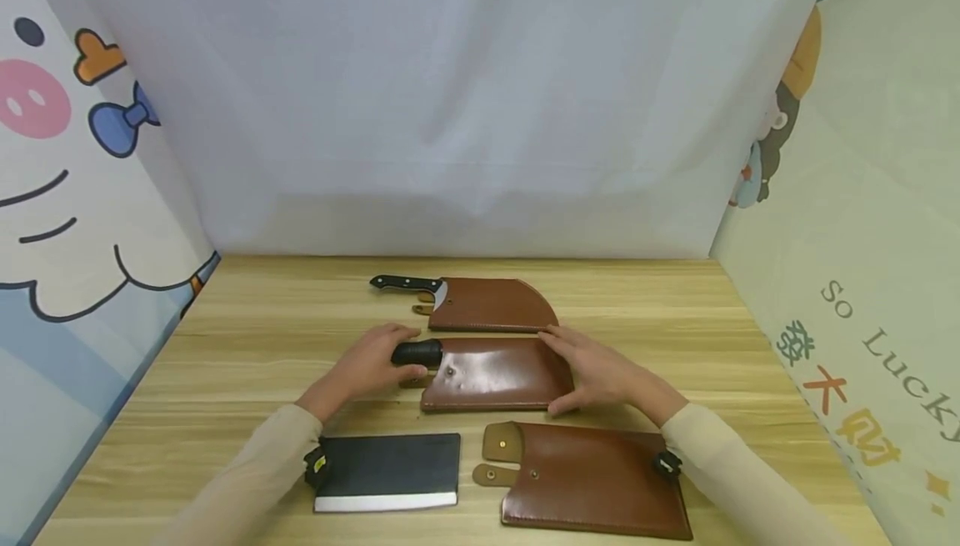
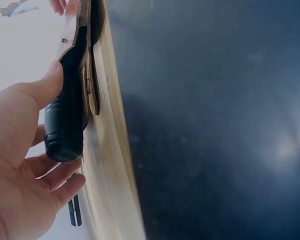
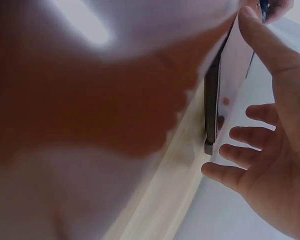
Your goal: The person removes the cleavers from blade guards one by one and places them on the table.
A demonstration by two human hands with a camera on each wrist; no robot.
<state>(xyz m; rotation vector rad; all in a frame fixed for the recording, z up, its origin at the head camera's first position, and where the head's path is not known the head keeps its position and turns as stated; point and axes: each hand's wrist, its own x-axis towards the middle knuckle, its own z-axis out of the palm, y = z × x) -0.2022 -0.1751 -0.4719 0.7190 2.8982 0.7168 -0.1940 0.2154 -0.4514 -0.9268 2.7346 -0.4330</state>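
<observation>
A black-handled cleaver lies mid-table in a glossy brown leather sheath [image 1: 498, 373], its handle [image 1: 417, 353] pointing left. My left hand [image 1: 372, 358] is at that handle, fingers spread loosely about its end. Seen from the left wrist, the thumb lies alongside the black handle [image 2: 65, 120] and the fingers extend past its end without closing round it. At the sheath's right end is my right hand [image 1: 600, 371], thumb and fingers spread apart around the corner. From the right wrist view its fingers [image 3: 240, 155] stand apart, with nothing held between them.
Behind lies another knife [image 1: 405, 283] in a rounded brown sheath [image 1: 491, 304]. In front, a bare dark cleaver blade [image 1: 386, 464] sits under the left forearm, beside a larger brown sheath [image 1: 592, 479] with its straps undone. Cloth walls enclose the wooden table [image 1: 262, 304].
</observation>
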